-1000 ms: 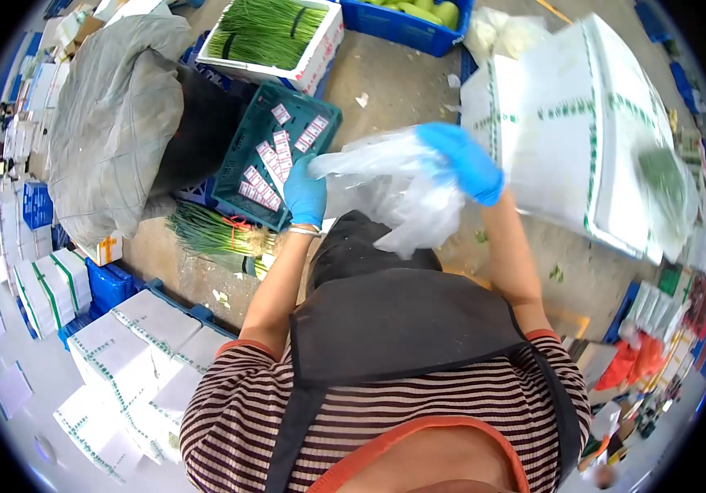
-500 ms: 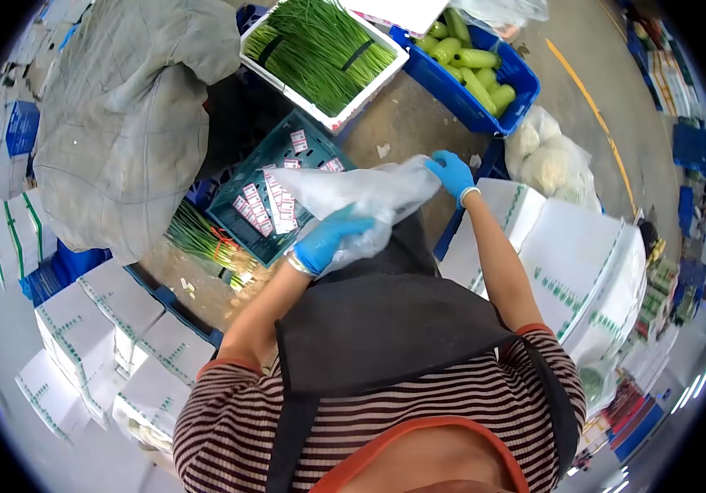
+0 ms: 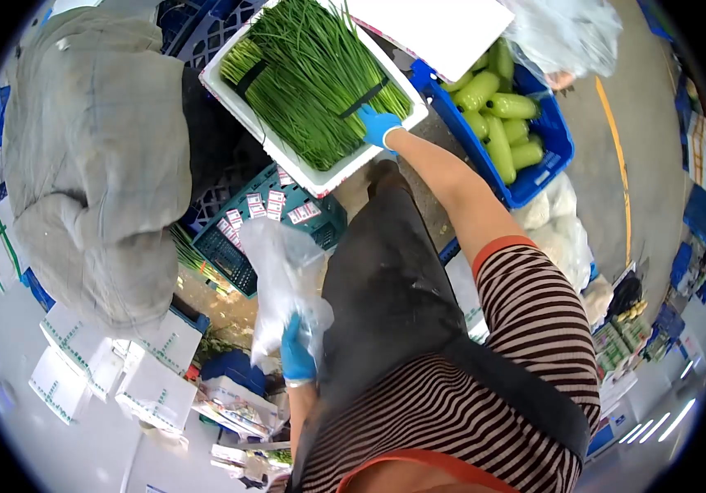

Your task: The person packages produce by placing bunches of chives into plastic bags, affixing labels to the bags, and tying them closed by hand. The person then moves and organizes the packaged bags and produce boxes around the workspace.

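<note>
My left hand (image 3: 297,349), in a blue glove, is closed on a clear plastic bag (image 3: 275,271) that hangs beside my dark apron. Farther forward, my right hand (image 3: 378,126), also gloved in blue, grips at the edge of the green chives (image 3: 308,82), close to one of the black bands around them. Its fingertips are partly hidden among the stalks. The chives lie in a white foam box (image 3: 343,174). Below that box stands a dark green crate (image 3: 332,220) with several printed labels (image 3: 304,213) in it, partly covered by the bag.
To the right of the foam box is a blue crate (image 3: 565,148) of pale green gourds (image 3: 499,148). A grey cloth-covered pile (image 3: 98,181) stands at the left. White boxes (image 3: 156,394) are stacked at the lower left. Bagged produce (image 3: 562,238) sits right of my arm.
My right hand has let go of the plastic bag and moved forward to the chives. My left hand has drawn the bag back and down. My body has leaned forward.
</note>
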`<state>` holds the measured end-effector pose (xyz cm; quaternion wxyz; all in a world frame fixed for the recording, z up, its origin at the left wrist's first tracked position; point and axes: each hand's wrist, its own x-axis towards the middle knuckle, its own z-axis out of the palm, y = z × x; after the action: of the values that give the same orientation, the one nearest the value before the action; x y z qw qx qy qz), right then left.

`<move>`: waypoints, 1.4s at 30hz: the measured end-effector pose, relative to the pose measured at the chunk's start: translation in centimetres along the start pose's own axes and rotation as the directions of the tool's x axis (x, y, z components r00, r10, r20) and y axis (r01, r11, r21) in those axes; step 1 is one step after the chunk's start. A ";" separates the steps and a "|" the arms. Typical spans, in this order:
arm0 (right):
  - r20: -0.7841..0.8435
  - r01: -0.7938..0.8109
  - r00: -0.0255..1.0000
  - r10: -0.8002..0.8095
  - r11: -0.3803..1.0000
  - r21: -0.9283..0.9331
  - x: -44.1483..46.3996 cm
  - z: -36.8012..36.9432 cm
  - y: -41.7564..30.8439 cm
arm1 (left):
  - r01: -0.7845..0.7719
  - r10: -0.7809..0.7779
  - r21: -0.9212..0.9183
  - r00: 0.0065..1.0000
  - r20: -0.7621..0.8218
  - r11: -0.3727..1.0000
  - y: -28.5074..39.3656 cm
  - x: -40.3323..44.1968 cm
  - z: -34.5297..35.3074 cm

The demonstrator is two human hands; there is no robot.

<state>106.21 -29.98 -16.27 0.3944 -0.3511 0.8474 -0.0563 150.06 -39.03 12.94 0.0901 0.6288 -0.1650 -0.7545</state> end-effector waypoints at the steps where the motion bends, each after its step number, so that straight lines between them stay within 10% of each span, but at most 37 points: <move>1: -0.108 0.078 0.991 -0.083 0.996 -0.045 2.6 0.5 1.2 | 0.049 -0.057 -0.113 0.996 -0.068 0.992 -0.6 -0.2 1.6; 2: -0.207 0.156 0.963 -0.172 0.983 -0.092 5.5 2.2 2.5 | 0.084 -0.118 -0.231 0.984 -0.136 0.969 -1.1 -0.7 2.7; 3: -0.089 -0.061 0.993 0.080 0.979 0.195 8.2 3.8 3.7 | 0.108 -0.155 -0.324 0.980 -0.123 0.940 -1.9 -0.9 3.2; 9: -0.045 0.087 0.993 -0.110 0.928 -0.361 8.2 4.0 4.8 | 0.082 -0.106 -0.097 0.954 -0.280 0.992 -5.5 -1.2 7.5; 13: -0.499 0.236 0.699 -0.512 0.824 -0.516 10.6 2.6 2.9 | 0.119 -0.154 -0.148 0.953 -0.262 0.982 -5.9 -1.7 11.4; 16: -0.224 0.115 0.948 -0.226 0.900 -0.420 10.1 4.1 3.2 | 0.100 -0.142 -0.168 0.956 -0.258 0.981 -6.2 -1.5 12.2; 20: 0.168 0.185 0.977 -0.133 0.919 -0.349 11.2 2.4 3.2 | 0.113 -0.146 -0.139 0.954 -0.260 0.984 -6.8 -1.8 11.3; 26: 0.109 0.339 0.936 -0.335 0.940 -0.020 8.6 -8.1 2.9 | 0.023 -0.091 -0.309 0.974 -0.207 0.951 -7.9 -0.7 7.7; 30: 0.034 0.130 0.985 -0.170 0.856 0.501 1.6 -13.9 0.5 | -0.069 0.032 -0.294 0.991 -0.130 0.953 -6.8 1.8 6.3; 36: -0.181 0.300 0.953 -0.245 0.660 0.689 -12.2 -22.6 -8.9 | -0.411 0.403 0.115 0.911 0.090 0.904 -3.5 6.2 5.6; 40: -0.134 0.238 0.968 -0.214 0.592 0.770 -25.5 -24.4 -14.3 | -0.583 0.564 -0.005 0.784 0.260 0.812 -1.6 6.9 9.2; 42: -0.390 0.545 0.838 -0.381 0.576 0.609 -32.3 -23.8 -17.4 | -0.590 0.600 -0.160 0.700 0.388 0.792 -1.5 6.5 10.7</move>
<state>113.22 -26.61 26.74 0.3733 -0.3769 0.6760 -0.5116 138.41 -38.44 8.09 0.2984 0.3637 -0.3655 -0.8032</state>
